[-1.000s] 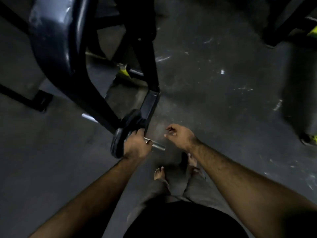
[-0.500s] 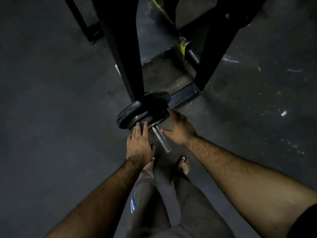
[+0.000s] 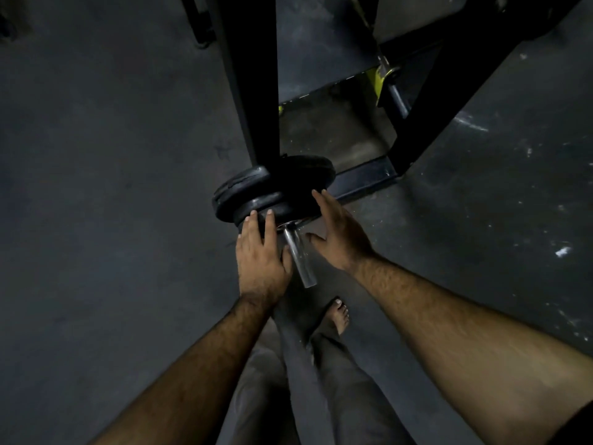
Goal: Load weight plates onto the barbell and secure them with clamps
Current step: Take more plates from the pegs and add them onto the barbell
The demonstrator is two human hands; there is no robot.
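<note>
Both hands moved up against the plates; right hand shifted from beside the bar end to the plate face.

Item: weight plates [image 3: 272,191], two black discs stacked on the barbell [image 3: 298,255], set just against the black rack post [image 3: 253,91], above the floor [image 3: 96,220]. Left hand [image 3: 261,255]: fingers straight, tips pressing the lower face of the outer plate, palm just left of the bare steel bar end. Right hand [image 3: 337,232]: released, fingers flat along the plate's right edge, thumb spread toward the bar. Bar end projects between the two hands toward the bare foot [image 3: 340,314]. Handling note, as a judgement: push evenly from both sides so the plates seat flush, leaving bare sleeve for a clamp. No clamp in view.
</note>
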